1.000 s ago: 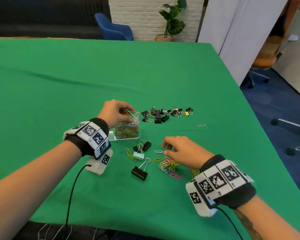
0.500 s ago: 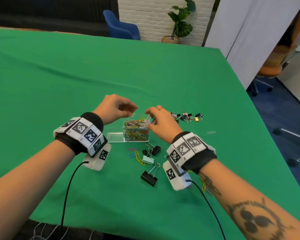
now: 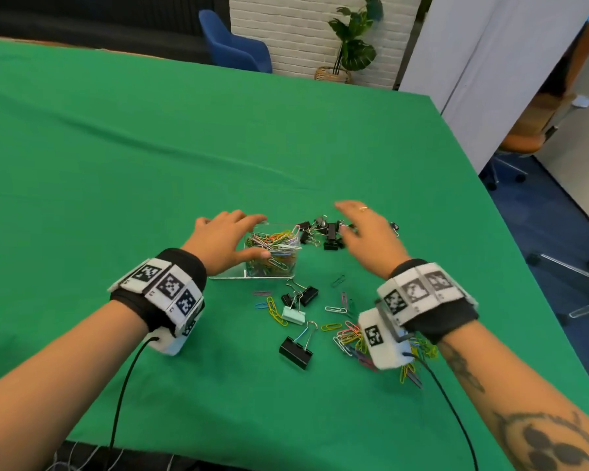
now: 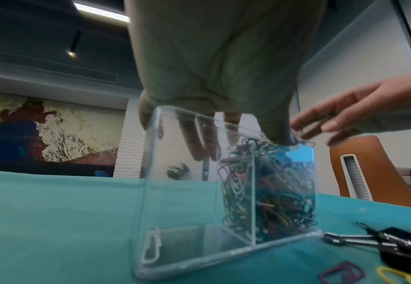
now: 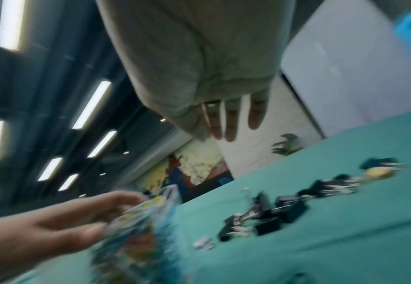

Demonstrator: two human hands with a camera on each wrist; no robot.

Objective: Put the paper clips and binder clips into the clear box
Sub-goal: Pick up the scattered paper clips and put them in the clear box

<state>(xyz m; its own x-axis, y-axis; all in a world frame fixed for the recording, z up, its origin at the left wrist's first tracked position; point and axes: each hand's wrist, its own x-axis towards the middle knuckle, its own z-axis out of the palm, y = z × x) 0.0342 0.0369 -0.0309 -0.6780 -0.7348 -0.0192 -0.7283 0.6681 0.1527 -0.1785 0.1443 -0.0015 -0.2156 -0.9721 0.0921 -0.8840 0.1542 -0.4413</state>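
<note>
The clear box (image 3: 288,268) stands mid-table, heaped with coloured paper clips (image 4: 267,184). My left hand (image 3: 242,236) spans its top with fingers spread: the thumb tip (image 4: 282,137) touches the rim and the straight fingers reach past the far wall. My right hand (image 3: 364,232) hovers flat and motion-blurred over a pile of black binder clips (image 3: 329,232) right of the box, holding nothing. Nearer me lie a mint binder clip (image 3: 293,316), a large black binder clip (image 3: 296,348), two small black ones (image 3: 303,295) and a heap of coloured paper clips (image 3: 349,338), partly hidden under my right wrist.
A clear flat panel (image 3: 228,275) lies against the box's left side. The green tablecloth (image 3: 150,164) stretches far to the left and back. Its right edge (image 3: 510,232) drops to a blue floor with office chairs. Cables (image 3: 119,402) trail from both wrists.
My right hand went from the coloured clip heap to the box, then swung right over the black binder clips with fingers spread. My left hand went from a pinch above the box to spread across it.
</note>
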